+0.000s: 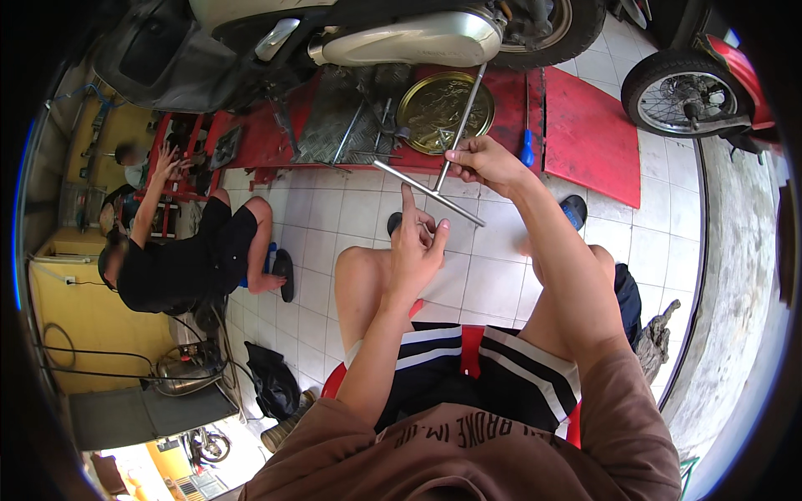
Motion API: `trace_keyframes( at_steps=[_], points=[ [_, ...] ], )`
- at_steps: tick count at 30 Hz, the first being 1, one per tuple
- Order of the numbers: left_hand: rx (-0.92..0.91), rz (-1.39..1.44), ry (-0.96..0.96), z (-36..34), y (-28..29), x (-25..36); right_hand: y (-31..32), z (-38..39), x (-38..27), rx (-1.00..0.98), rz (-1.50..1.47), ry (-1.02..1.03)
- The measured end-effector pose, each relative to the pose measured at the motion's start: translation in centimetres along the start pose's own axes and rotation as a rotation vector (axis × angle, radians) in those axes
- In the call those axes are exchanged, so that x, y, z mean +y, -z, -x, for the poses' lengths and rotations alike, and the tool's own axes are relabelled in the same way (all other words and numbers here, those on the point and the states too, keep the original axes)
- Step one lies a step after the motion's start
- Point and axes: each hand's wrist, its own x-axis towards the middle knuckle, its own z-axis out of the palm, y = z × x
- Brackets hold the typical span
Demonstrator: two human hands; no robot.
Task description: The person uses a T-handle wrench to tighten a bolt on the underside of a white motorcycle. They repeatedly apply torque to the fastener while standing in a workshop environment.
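A silver T-handle wrench (460, 125) reaches up to the lower edge of the scooter's pale engine cover (418, 40), its crossbar toward me. With thumb and fingers my right hand (489, 164) grips the shaft, a little above the crossbar. My left hand (417, 249) holds nothing; its index finger points up close to the crossbar, and the other fingers are partly bent. I cannot tell whether that fingertip touches the bar. Behind the shaft, a round gold tray (418, 93) with small metal parts lies on the red lift platform (508, 93).
A blue-handled screwdriver (527, 149) lies on the platform, right of the tray; metal rods (347, 134) lie left of it. A red ramp (589, 142) adjoins the platform. To the left a co-worker (175, 250) sits with one hand raised. Another wheel (687, 98) stands at the right.
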Motion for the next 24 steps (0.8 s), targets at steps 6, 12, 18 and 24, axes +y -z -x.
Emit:
trace_keyframes(
  at_steps=[6,12,18,24],
  points=[
    [-0.36,-0.294,-0.126,-0.9,0.1,-1.1,0.1,0.1,-0.3,0.02,0.021,-0.015],
    [-0.372,-0.136,-0.112,0.0,-0.1,0.6,0.0,0.6,-1.1,0.064,0.019,-0.028],
    [-0.135,-0.052,-0.015,0.0,-1.0,0.9,0.0,0.6,-0.9,0.085,0.07,-0.009],
    [-0.042,-0.176,0.034,0.3,-1.1,-2.5,0.0,0.5,-1.1,0.076,-0.019,-0.019]
  ],
)
